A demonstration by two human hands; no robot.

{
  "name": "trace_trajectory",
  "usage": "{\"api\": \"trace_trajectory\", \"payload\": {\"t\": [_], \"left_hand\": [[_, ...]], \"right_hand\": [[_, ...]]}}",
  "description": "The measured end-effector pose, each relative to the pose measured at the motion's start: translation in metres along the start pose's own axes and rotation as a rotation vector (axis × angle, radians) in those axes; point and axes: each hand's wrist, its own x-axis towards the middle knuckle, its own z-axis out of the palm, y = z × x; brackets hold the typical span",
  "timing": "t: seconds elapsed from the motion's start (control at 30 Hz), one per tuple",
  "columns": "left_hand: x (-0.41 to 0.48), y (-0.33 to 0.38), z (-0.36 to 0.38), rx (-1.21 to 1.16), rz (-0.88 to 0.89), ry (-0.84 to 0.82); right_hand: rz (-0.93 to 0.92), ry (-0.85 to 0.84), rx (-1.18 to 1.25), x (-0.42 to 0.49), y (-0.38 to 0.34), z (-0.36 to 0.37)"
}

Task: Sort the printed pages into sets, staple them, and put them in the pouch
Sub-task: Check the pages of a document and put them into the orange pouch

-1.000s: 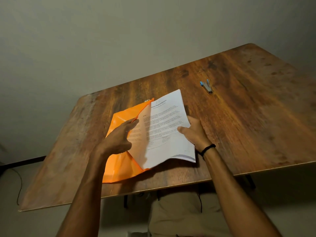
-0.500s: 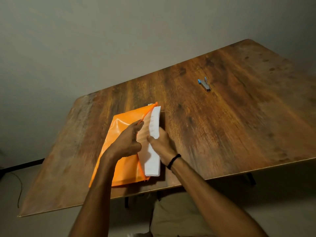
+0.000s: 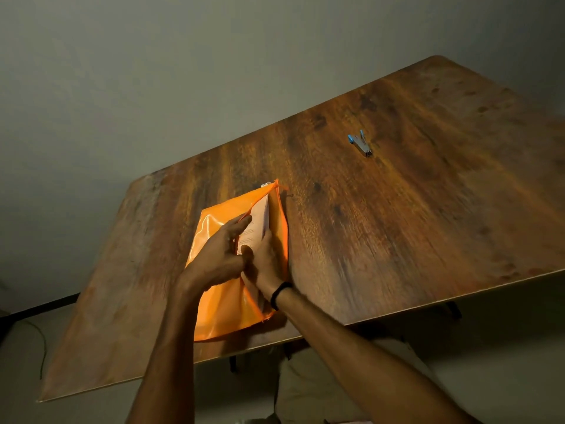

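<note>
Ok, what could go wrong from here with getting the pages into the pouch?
The pages sit in the open mouth of the pouch; their far corner could catch the rim and crease. The left hand holds the mouth open; if it slips, the right hand would push pages against a shut flap. The pouch lies near the table edge and might slide off.

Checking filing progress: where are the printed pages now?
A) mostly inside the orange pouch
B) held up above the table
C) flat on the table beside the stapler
A: only a narrow strip of the pages shows in the open mouth of the orange pouch, where the right hand reaches in.
</note>
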Motion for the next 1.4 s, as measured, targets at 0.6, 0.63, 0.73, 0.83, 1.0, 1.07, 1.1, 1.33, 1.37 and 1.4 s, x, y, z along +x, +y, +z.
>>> {"api": "trace_trajectory", "payload": {"t": [0.6,0.63,0.73,0.83,1.0,1.07,1.1,1.33,1.37,1.4], "left_hand": [[0.014,-0.008,0.019,-0.132,0.016,0.011],[0.014,-0.008,0.020,-0.137,0.021,0.009],[0.014,-0.007,0.022,-0.164,0.036,0.005],[0.014,-0.007,0.024,-0.184,0.042,-0.034],[0.018,-0.015,0.033,-0.244,0.058,-0.054],[0.017,-0.015,0.036,-0.305,0.067,-0.063],[0.017,-0.015,0.038,-0.345,0.073,-0.074],[0.071,-0.021,0.021,-0.184,0.097,0.229],[0.088,-0.025,0.019,-0.077,0.120,0.281],[0.105,-0.028,0.017,0.008,0.147,0.293]], "right_hand": [[0.070,-0.121,-0.317,0.013,0.012,-0.033],[0.082,-0.085,-0.280,0.016,0.014,-0.037],[0.086,-0.049,-0.259,0.020,0.015,-0.039],[0.080,-0.159,-0.279,0.027,0.013,-0.039],[0.071,-0.242,-0.148,0.037,0.020,-0.053],[0.095,-0.184,-0.101,0.041,0.026,-0.060],[0.098,-0.127,-0.115,0.045,0.028,-0.064],[-0.043,0.180,-0.399,0.117,0.029,-0.087],[-0.054,0.166,-0.461,0.127,0.027,-0.086],[-0.059,0.142,-0.512,0.136,0.026,-0.084]]}}
